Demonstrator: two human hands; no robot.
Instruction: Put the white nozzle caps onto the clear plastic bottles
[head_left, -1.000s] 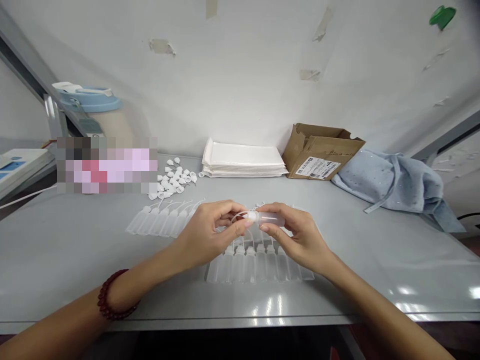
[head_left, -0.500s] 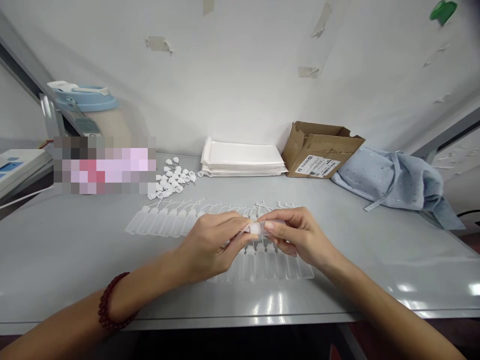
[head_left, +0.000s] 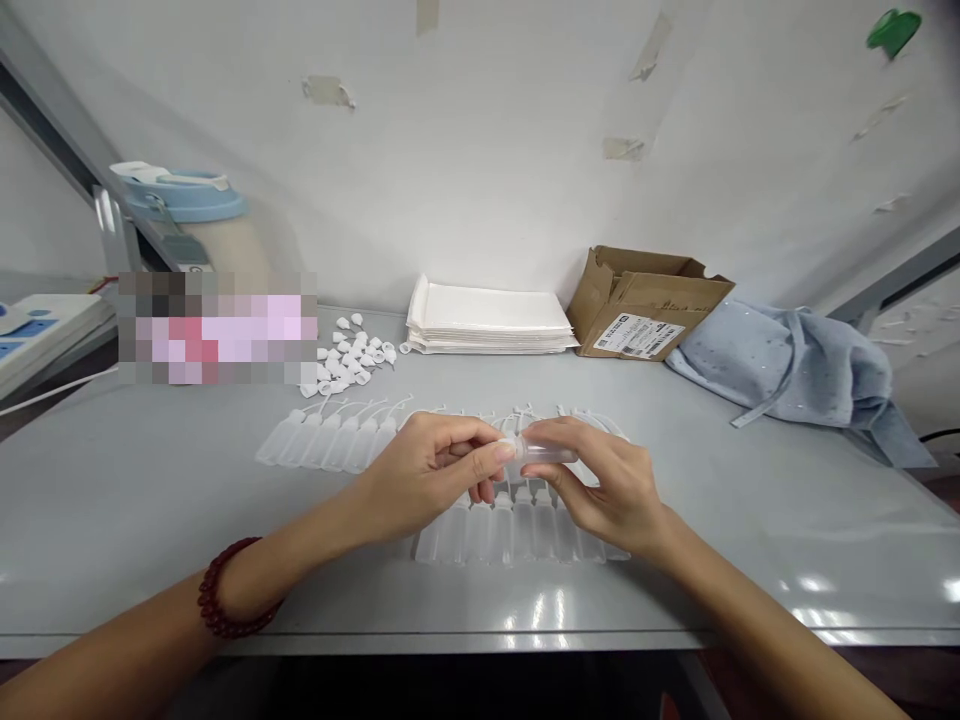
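Between both hands a small translucent squeeze bottle (head_left: 551, 453) lies sideways above the table. My right hand (head_left: 611, 480) pinches its body between thumb and fingers. At the neck end, the thumb and fingers of my left hand (head_left: 442, 462) are closed on a white cap (head_left: 513, 447), partly covered by the fingertips. Beneath the hands, a front row of similar capped bottles (head_left: 502, 530) lies flat. Behind it runs another row of bottles (head_left: 330, 440), partly hidden by my hands, with thin strap ends at the caps.
Loose white caps (head_left: 352, 355) are heaped at the back left, beside a blurred pink patch (head_left: 262, 325). A stack of white envelopes (head_left: 491, 320), an open cardboard box (head_left: 645, 305) and a blue cloth (head_left: 787, 365) stand along the wall. A blue-lidded cup (head_left: 191, 200) is far left.
My left fingers have shifted their grip on the cap, the thumb now lying over it. My right fingers have changed position along the bottle. The view has shifted slightly.
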